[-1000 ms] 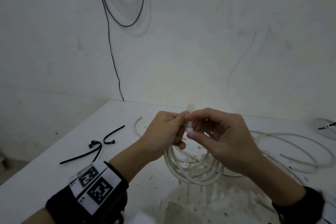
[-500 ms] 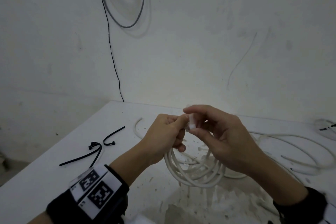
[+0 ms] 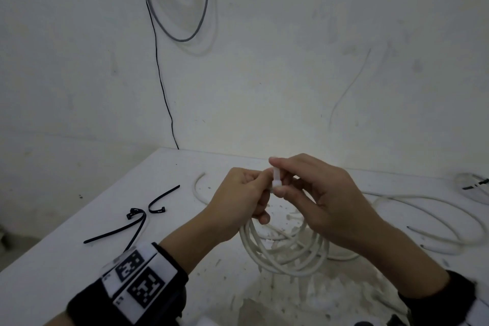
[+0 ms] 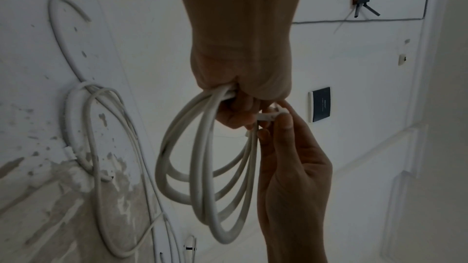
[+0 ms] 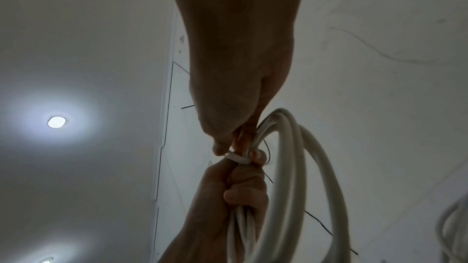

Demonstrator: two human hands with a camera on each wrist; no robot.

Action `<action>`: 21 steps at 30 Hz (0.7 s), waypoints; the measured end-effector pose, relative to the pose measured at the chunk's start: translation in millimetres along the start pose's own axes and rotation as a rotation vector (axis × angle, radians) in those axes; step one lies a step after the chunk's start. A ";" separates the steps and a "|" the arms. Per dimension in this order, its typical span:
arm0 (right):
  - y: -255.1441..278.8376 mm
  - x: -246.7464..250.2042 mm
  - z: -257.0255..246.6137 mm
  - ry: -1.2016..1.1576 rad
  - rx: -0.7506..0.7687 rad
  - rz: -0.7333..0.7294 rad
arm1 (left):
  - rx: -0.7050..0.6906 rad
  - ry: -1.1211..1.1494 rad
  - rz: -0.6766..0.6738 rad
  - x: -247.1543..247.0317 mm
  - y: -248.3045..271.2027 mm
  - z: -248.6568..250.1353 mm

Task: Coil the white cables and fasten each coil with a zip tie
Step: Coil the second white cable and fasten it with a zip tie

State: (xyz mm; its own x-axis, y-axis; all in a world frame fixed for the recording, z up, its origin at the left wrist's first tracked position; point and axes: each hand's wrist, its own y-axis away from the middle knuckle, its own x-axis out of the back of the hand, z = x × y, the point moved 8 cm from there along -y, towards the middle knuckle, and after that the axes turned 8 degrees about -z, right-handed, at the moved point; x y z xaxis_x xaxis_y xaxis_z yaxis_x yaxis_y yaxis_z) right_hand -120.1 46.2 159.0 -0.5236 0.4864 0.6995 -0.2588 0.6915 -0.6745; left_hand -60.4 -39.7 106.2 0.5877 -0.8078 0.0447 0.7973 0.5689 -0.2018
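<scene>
With the left hand clamped round the white cable coil and the right hand pinching its plug end, any slackened grip could spring the loops apart.

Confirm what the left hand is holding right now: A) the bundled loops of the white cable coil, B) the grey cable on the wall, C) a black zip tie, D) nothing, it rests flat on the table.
A: the left hand grips the gathered loops of the white cable coil, which hang below its fist, while the right hand pinches a white zip tie beside it.
</scene>
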 end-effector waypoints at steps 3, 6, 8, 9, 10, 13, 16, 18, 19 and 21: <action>-0.6 -2.2 -2.4 0.076 0.000 -0.060 | -0.002 -0.066 -0.006 -0.3 0.5 -2.0; -1.6 0.8 -1.5 0.070 -0.004 -0.068 | -0.005 -0.086 0.001 1.0 0.3 -5.1; -1.4 1.8 -1.9 0.079 0.020 -0.049 | -0.008 -0.090 0.013 1.0 0.4 -4.1; -0.8 2.3 -2.6 0.084 0.036 -0.029 | -0.011 -0.089 0.017 0.3 0.3 -3.0; -0.3 2.8 -2.9 0.088 0.047 -0.010 | -0.016 -0.084 0.017 -0.5 -0.2 -1.9; 0.2 1.4 -2.5 0.093 0.059 0.008 | -0.007 -0.072 0.020 -1.9 -2.0 -2.4; 1.5 0.4 0.5 0.072 0.054 0.025 | 0.014 -0.055 0.027 -1.7 -2.0 -4.3; 3.2 1.2 1.5 0.060 0.049 0.069 | 0.018 -0.046 0.030 -1.9 -2.3 -4.6; 3.7 1.7 1.8 0.046 0.044 0.086 | 0.016 -0.044 0.034 -2.3 -2.7 -3.9; 4.4 1.9 2.7 0.002 0.035 0.101 | 0.008 -0.036 0.049 -2.7 -2.7 -2.2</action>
State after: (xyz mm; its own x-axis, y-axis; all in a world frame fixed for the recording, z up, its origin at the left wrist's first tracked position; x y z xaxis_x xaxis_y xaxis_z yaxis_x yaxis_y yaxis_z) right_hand -124.4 48.8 156.7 -0.5466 0.5542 0.6278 -0.2330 0.6194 -0.7497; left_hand -64.5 -39.4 104.5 0.6308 -0.7727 0.0705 0.7682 0.6092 -0.1968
